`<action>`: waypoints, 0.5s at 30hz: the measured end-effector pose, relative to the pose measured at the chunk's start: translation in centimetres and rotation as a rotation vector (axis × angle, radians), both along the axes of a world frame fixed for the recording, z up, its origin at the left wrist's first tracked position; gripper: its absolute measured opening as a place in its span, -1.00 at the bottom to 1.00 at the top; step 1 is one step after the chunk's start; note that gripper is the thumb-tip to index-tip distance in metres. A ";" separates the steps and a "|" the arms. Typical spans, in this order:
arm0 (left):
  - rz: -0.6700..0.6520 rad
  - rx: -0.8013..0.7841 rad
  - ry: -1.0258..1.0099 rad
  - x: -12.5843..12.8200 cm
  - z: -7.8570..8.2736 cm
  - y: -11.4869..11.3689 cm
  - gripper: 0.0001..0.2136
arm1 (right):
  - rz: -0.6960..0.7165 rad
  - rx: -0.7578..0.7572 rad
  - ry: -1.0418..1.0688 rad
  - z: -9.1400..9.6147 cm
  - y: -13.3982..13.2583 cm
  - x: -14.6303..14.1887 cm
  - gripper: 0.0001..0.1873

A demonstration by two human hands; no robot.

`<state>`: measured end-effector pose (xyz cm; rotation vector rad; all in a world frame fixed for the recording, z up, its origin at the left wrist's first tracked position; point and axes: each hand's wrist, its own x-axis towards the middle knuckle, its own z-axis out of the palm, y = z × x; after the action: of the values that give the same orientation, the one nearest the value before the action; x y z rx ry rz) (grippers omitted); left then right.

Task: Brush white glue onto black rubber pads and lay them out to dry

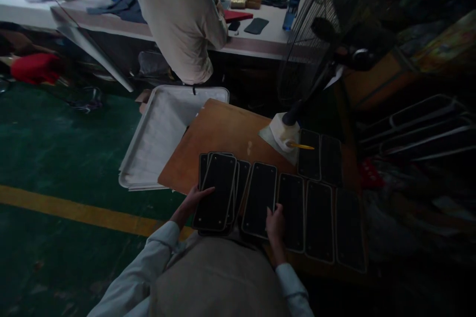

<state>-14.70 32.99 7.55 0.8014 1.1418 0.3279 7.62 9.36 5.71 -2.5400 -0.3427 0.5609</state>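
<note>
Flat black rectangular panels with pale edges and small dots near their corners lie in a row on a brown board. My left hand (199,197) is closed on the left edge of the top black panel (219,188) of a fanned stack, thumb on its face and the other fingers hidden beneath. To the right, my right hand (275,223) has its fingers curled at the right edge of another black panel (259,198), which lies slightly tilted. Close beside that hand is a further black panel (292,210).
The brown board (223,129) partly overlaps a white plastic bin (159,129). On the board stands a white container (284,131) with a yellow stick (302,146). More panels (349,228) lie at right. A dark fan (308,34) and a co-worker (182,20) are beyond.
</note>
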 end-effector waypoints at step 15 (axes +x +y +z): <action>-0.133 -0.019 -0.076 -0.5 1.4 3.7 -0.41 | -0.040 0.325 0.318 0.3 14.6 -11.2 -0.50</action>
<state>-15.18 36.64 8.96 0.8366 1.0139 0.2345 -3.61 23.94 6.01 -2.1016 -0.2435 0.8087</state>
